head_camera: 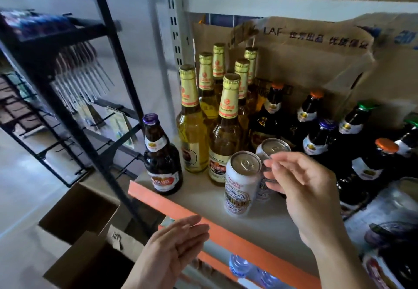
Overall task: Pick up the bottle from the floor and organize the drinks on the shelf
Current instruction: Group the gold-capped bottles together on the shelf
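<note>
At the front left corner of the shelf [267, 225], the brown bottle [161, 153] with a purple cap stands upright just behind the orange edge [226, 232], a little apart from the tall golden bottles [192, 130]. So close to the rim, it could be tipped off by a careless sweep of an arm, and it would drop toward the open cardboard box [79, 212] on the floor below.

The nearer danger, I judge, lies with the two cans. The front can [241, 182] and the rear can [271, 146] stand close together, so a clumsy nudge to one would likely knock the other (or push it into the glass behind).

The right hand [305, 187] hovers at the rear can with fingers loosely curled, forefinger over its rim and thumb by its side; whether it actually grips the can I cannot tell. The left hand [172, 250] is flat and wide, holding nothing, in front of the orange edge.

The brown bottle stands above and slightly left of that hand, not touching it. It is well to the left of the right hand, with the golden bottles and front can between.
</note>
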Available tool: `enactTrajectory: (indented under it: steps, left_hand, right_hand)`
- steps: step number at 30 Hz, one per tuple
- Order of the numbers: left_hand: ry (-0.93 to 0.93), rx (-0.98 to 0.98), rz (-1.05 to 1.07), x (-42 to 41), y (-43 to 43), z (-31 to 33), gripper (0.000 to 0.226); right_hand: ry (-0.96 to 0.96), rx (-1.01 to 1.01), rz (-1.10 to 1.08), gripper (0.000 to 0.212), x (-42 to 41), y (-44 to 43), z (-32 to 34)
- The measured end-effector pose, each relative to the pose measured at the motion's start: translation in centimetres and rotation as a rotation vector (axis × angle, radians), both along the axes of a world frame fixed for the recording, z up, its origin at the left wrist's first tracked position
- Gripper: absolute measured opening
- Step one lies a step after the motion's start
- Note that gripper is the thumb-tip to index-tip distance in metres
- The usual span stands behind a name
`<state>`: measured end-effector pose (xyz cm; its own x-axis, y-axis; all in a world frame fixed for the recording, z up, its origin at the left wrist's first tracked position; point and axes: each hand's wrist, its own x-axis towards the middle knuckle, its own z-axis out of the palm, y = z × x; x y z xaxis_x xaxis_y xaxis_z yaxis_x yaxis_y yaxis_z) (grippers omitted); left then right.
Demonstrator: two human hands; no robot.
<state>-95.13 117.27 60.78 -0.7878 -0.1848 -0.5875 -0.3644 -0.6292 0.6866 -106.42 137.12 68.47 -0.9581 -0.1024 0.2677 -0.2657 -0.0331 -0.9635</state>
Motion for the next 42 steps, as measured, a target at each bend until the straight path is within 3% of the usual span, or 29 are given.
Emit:
enactTrajectory:
  steps: [7, 24, 28, 37, 42]
  left_hand:
    - [0.032, -0.022, 0.044, -1.1, -0.1, 1.5, 0.026]
    - [0.034, -0.028, 0.254, -0.2, -9.2, 2.1, 0.025]
    - [0.036, -0.033, 0.262, -1.2, -10.7, 2.3, 0.026]
    - [0.019, -0.076, 0.229, -3.0, -12.4, 1.8, 0.025]
    - [-0.004, -0.065, 0.077, -3.3, -11.8, 0.9, 0.026]
  right_hand:
    - [0.010, -0.031, 0.021, 0.012, 0.1, 0.2, 1.1]
    - [0.051, 0.204, 0.231, 0.019, 0.1, -12.3, 2.1]
    - [0.071, 0.222, 0.206, 0.017, -0.6, -13.6, 2.1]
    - [0.080, 0.268, 0.197, 0.040, -1.3, -16.3, 2.4]
    - [0.072, 0.262, 0.169, 0.036, -1.0, -15.8, 3.0]
